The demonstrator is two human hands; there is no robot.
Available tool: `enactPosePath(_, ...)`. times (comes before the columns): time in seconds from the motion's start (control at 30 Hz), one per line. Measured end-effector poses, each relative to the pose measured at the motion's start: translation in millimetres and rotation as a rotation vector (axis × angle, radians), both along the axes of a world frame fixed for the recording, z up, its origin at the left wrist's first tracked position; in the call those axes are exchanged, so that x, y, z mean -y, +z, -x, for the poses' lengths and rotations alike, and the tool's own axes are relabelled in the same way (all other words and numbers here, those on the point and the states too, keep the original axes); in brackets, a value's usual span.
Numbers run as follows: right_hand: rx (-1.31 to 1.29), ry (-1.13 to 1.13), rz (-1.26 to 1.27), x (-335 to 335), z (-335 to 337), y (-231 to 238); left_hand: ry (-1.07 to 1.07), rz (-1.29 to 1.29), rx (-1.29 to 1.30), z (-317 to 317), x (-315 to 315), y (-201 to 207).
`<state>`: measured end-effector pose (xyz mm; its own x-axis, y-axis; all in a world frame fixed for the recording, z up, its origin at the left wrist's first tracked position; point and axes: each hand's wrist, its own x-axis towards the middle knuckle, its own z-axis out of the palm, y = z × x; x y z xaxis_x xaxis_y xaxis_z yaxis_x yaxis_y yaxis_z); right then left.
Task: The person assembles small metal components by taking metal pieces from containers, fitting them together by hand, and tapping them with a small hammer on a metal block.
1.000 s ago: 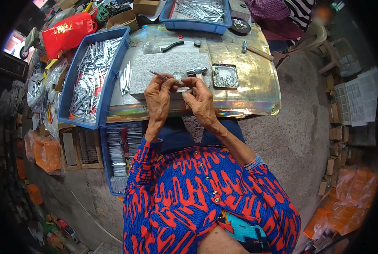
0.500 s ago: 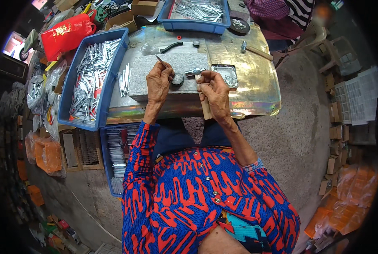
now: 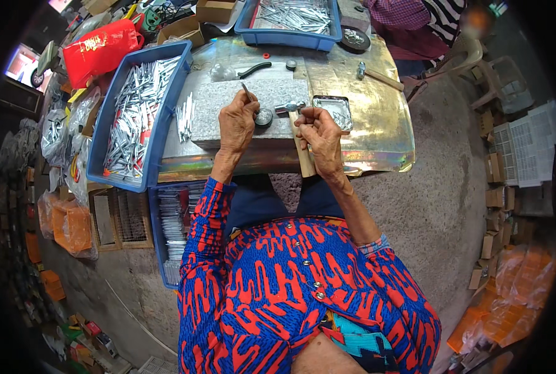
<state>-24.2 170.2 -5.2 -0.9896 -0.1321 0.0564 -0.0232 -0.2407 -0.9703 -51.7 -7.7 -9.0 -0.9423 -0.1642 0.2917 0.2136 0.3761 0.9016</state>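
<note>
My left hand (image 3: 237,124) is closed round a thin, pointed metal rod (image 3: 245,90) whose end sticks up past the fingers. Beside it, a round black-rimmed container (image 3: 263,118) sits on a grey stone block (image 3: 218,100). My right hand (image 3: 323,138) is pinched, thumb against fingertips; whatever is between them is too small to make out. Under that hand lies a hammer (image 3: 305,162), its metal head on the block and its wooden handle pointing toward me. Just to the right is a shallow metal tray (image 3: 338,103) with small shiny pieces.
Silver rods fill a blue bin (image 3: 156,134) at left and another blue bin (image 3: 287,38) at the back. A few rods (image 3: 185,117) lie left of the block. Behind it are pliers (image 3: 255,69). A second hammer (image 3: 382,78) lies at far right. A person sits beyond.
The rod in my left hand has swung to a steeper angle and shows less of its length. My right hand has shifted slightly to the right, still pinched. The hammer stays lying there.
</note>
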Motion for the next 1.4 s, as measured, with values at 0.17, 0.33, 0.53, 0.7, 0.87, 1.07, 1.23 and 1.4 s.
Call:
enactPosePath(0.17,-0.023,0.063,-0.066,8,9,15,0.015,0.162,-0.105,-3,-3,-2)
enactPosePath(0.33,-0.172,0.141,-0.174,26,25,48,0.055,0.227,-0.275,-3,-8,-10)
enactPosePath(0.53,-0.27,0.199,-0.332,46,45,55,0.079,0.218,-0.316,-5,-9,-15)
enactPosePath(0.7,-0.146,0.241,-0.296,50,42,59,0.095,0.163,-0.322,-5,-11,-18)
enactPosePath(0.87,-0.086,0.282,-0.153,38,31,39,0.103,0.114,-0.257,-7,-9,-20)
enactPosePath(1.07,-0.186,0.255,-0.207,31,18,12,0.067,0.084,-0.2,-5,-5,-26)
enactPosePath(1.23,-0.229,0.209,-0.286,26,16,8,0.05,0.073,-0.228,0,-8,-27)
enactPosePath(1.4,-0.442,-0.039,-0.858,-11,-7,6,0.064,0.073,-0.311,-1,-4,-31)
